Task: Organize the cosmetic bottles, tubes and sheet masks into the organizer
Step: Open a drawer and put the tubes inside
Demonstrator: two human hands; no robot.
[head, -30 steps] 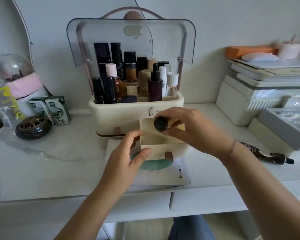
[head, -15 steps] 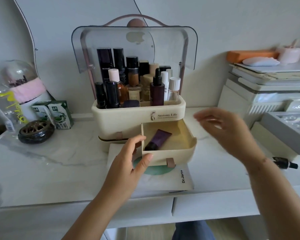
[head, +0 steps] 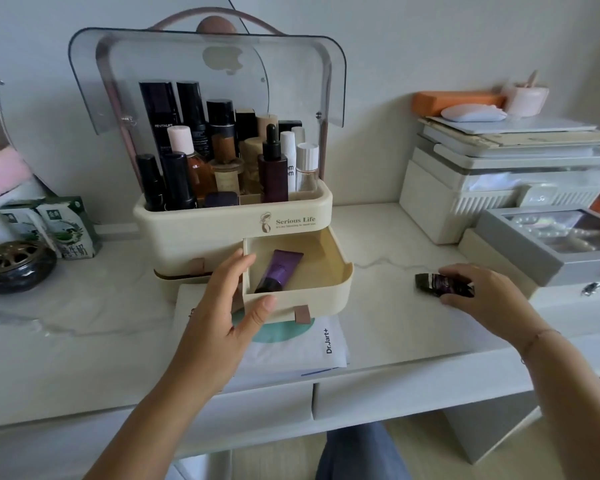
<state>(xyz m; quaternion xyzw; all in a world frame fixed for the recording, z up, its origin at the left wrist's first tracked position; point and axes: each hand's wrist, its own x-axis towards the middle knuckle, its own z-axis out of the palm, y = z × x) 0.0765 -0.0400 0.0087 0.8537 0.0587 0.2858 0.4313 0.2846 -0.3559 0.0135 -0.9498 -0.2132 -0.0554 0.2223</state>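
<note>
- Far left, mid-height: pink cloth (head: 0, 174). Below it a dark round burner (head: 14, 266) on the white surface (head: 84, 323), w/ two green-and-white cartons (head: 66, 226) upright just to its right.
- Left of centre: cream organizer (head: 194, 233), clear lid (head: 187, 71) swung up & open. Top tray packed w/ upright bottles (head: 222, 150): dark ones at left/back, white ones at right.
- Centre: L hand (head: 219, 317) holds the front-left corner of the pulled-out drawer (head: 326, 299). Thumb on the drawer front, fingers (head: 238, 263) on its left wall, so clamped on that corner.
- In the drawer: purple tube (head: 279, 271), lying at a slant along the left side, dark cap toward the front.
- Lower centre, under the drawer front: sheet mask (head: 291, 348) flat on the surface, partly covered by drawer & L hand. Green circle & "Dr.Jart+" print show.
- Right of centre: dark tube (head: 440, 285), well apart from the organizer, low at the surface; can't tell if it's lifted. R hand (head: 489, 299) grips it w/ fingers curled over the top & thumb below, clamped on it. One end sticks out to the left.
- Right: stack of white boxes (head: 437, 202) against the wall, w/ orange block (head: 458, 100) & pink cup (head: 530, 98) on top. Grey box (head: 520, 247) in front, near the R hand.
</note>
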